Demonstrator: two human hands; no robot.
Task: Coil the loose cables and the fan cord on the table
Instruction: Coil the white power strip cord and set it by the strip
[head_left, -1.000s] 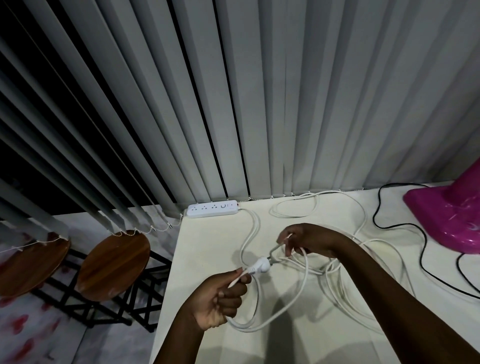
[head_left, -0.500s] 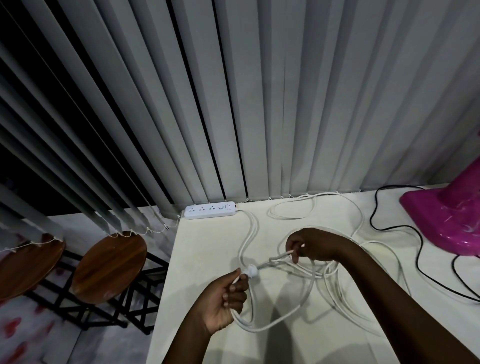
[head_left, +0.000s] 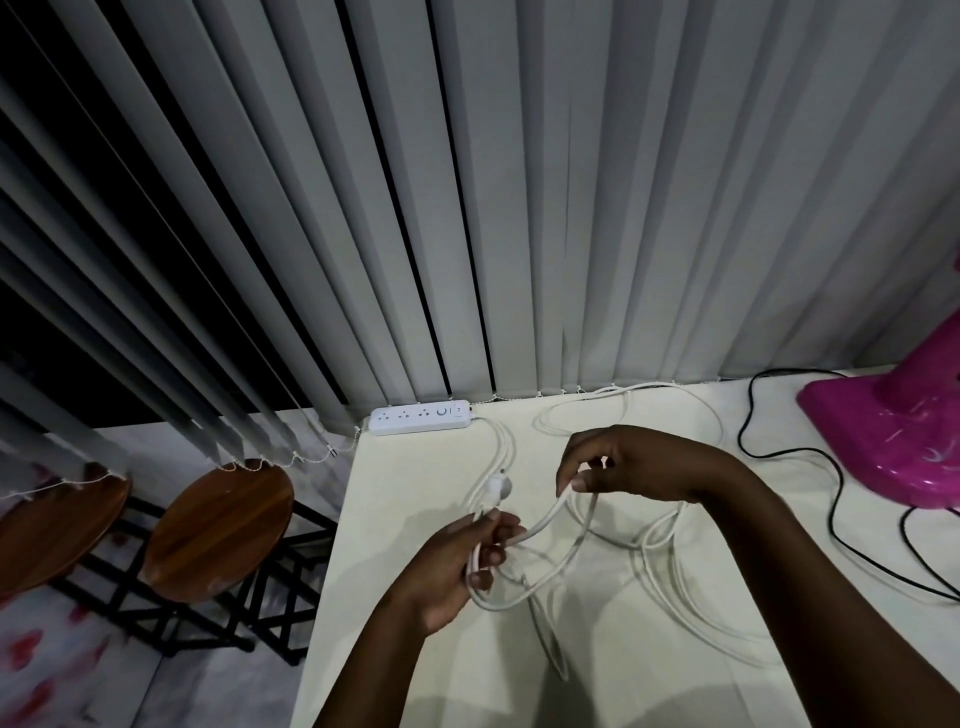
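While the left hand (head_left: 457, 558) curls its fingers round the white cable (head_left: 550, 525) just below its round plug (head_left: 497, 487), the right hand (head_left: 631, 462) pinches a loop of that same cable between thumb and fingertips, lifted above the pale counter (head_left: 415, 519). More slack lies in tangled loops under the right forearm, partly hidden. A thin black cord (head_left: 831, 499) trails from the glossy pink fan base (head_left: 893, 431), which the frame edge cuts off. A white power strip (head_left: 420, 417) sits at the counter's far edge.

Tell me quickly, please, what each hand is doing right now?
Left hand: grips the thin white power cable just below its round white plug.
Right hand: pinches a loop of that cable.
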